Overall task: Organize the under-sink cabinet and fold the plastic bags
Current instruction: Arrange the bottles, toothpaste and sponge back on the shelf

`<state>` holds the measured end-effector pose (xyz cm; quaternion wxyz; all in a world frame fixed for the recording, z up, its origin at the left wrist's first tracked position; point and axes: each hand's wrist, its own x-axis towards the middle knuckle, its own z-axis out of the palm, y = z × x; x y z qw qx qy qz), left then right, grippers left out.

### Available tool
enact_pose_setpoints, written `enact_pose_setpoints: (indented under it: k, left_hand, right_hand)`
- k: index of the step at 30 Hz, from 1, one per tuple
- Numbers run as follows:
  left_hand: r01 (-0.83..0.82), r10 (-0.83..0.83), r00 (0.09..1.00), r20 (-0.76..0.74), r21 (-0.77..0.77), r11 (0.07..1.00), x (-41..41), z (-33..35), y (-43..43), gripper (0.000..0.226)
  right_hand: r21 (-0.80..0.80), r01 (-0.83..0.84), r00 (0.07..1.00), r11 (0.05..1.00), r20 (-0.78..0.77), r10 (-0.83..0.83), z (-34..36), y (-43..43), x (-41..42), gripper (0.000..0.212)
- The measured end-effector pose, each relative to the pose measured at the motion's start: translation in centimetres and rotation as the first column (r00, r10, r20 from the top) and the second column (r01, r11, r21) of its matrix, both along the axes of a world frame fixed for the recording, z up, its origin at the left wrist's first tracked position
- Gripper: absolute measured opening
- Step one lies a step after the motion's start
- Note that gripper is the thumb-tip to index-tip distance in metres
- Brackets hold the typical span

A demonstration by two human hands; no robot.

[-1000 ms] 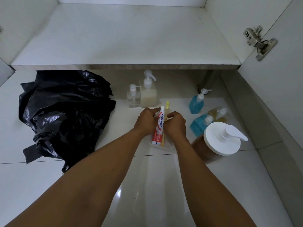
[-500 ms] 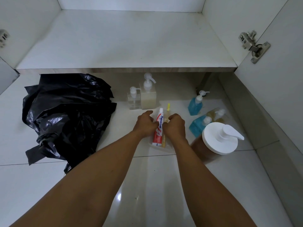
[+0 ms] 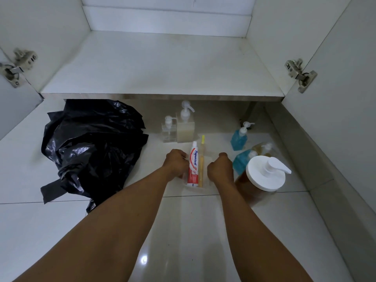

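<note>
A crumpled black plastic bag (image 3: 91, 147) lies on the floor, left of both hands. The left hand (image 3: 176, 163) and right hand (image 3: 220, 168) flank a clear tray (image 3: 206, 186) with fingers curled; whether they actually clasp it cannot be told. The toothpaste (image 3: 193, 163) and toothbrush (image 3: 201, 171) lie between them.

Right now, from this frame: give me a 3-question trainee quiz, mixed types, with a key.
1. True or false: the toothpaste tube lies between the left hand and the right hand.
2. Where is the black plastic bag? A) on the floor, to the person's left B) on the floor, to the person's right C) up on the cabinet shelf
3. Fill in: the toothbrush beside the toothpaste tube is ____ in colour.

Key: 1 true; 2 A; 3 yellow.
</note>
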<state>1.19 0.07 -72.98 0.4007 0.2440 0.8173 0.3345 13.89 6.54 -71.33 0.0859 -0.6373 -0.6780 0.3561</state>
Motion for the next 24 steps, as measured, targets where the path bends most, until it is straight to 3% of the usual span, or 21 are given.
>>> enact_pose_setpoints:
  k: [5, 9, 12, 15, 18, 24]
  left_hand:
    - [-0.049, 0.052, 0.998, -0.033, 0.083, 0.995, -0.9, 4.2, -2.0, 0.012]
    - [-0.069, 0.081, 0.994, -0.072, 0.16, 0.985, -3.5, 11.1, -3.3, 0.015]
    - [-0.084, 0.12, 0.981, -0.15, 0.225, 0.971, -6.3, 17.5, -3.9, 0.02]
    - [-0.095, 0.171, 0.955, -0.243, 0.297, 0.95, -9.0, 24.5, -4.9, 0.018]
    - [-0.085, 0.187, 0.946, -0.264, 0.356, 0.931, -11.3, 31.9, -7.1, 0.017]
    - [-0.056, 0.203, 0.924, -0.323, 0.411, 0.91, -14.1, 44.1, -13.7, 0.025]
  right_hand:
    - [0.091, -0.012, 0.996, 0.996, -0.088, 0.02, 4.5, -0.8, -1.0, 0.038]
    - [0.179, -0.037, 0.977, 0.983, -0.201, 0.073, 10.1, -1.1, -3.7, 0.029]
    - [0.242, -0.152, 0.953, 0.958, -0.223, 0.207, 16.2, -0.7, -6.2, 0.018]
    - [0.325, -0.228, 0.898, 0.918, -0.294, 0.327, 23.2, -0.8, -8.7, 0.032]
    - [0.391, -0.266, 0.824, 0.881, -0.383, 0.418, 30.1, -1.3, -11.2, 0.015]
    - [0.366, -0.373, 0.613, 0.853, -0.592, 0.522, 41.2, -3.4, -14.9, 0.02]
